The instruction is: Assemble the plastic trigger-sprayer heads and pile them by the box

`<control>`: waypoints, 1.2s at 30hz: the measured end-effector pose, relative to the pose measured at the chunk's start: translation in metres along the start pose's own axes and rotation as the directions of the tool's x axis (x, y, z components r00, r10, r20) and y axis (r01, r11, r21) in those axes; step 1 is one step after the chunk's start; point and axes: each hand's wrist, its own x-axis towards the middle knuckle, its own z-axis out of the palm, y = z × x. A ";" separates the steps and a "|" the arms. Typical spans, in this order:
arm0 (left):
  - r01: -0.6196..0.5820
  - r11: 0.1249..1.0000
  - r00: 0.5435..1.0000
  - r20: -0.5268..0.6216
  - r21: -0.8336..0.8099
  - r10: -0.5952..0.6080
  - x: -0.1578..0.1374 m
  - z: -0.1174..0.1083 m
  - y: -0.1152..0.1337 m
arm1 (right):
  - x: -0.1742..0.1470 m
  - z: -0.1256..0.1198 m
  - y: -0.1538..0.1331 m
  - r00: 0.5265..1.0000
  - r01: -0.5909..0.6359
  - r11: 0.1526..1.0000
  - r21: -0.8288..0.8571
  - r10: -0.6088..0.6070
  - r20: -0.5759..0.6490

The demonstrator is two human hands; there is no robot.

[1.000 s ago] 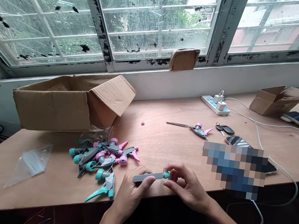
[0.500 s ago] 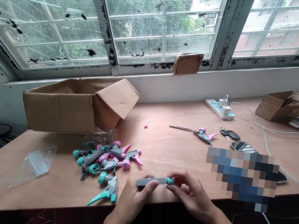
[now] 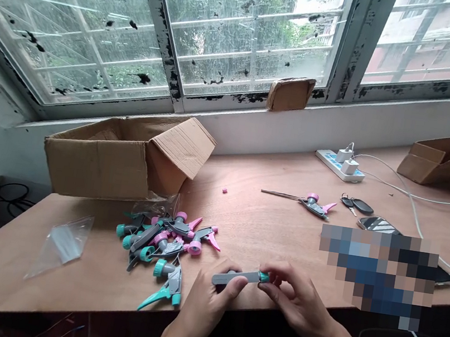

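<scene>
My left hand point(image 3: 212, 296) is wrapped round a grey spray trigger head point(image 3: 236, 277), its thumb lying along the side and the body roughly level above the table's front edge. The fingers of my right hand point(image 3: 294, 297) pinch the teal nozzle point(image 3: 263, 277) at its right end. Left of my hands lies a heap of spray trigger heads point(image 3: 169, 244), some teal and grey, others pink and grey. One with a teal lever point(image 3: 157, 296) lies closest to my left hand.
Behind the heap stands an open cardboard box point(image 3: 96, 169). A clear plastic bag point(image 3: 63, 246) lies at left. Farther right are a pink spray trigger head point(image 3: 316, 205) with thin rods, keys point(image 3: 357, 204), a phone point(image 3: 377, 224) and a power strip point(image 3: 339, 166) with trailing cables. A blurred patch covers the right front.
The view has turned slightly left, so everything sits a little farther right. Both hands keep their hold on the spray trigger head, with only slight finger movement.
</scene>
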 end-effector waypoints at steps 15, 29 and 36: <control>0.015 1.000 0.999 0.039 -0.008 -0.015 0.001 -0.001 -0.002 | 0.001 0.000 0.002 0.999 -0.020 0.999 0.028 0.020 -0.030; 0.025 0.999 0.995 0.094 -0.022 -0.023 0.001 -0.003 -0.004 | 0.007 -0.004 -0.002 1.000 -0.004 0.995 -0.103 0.004 -0.001; 0.029 0.999 0.997 0.075 -0.042 -0.025 0.002 -0.002 -0.006 | 0.004 0.000 -0.002 0.991 0.111 0.993 -0.042 -0.113 -0.064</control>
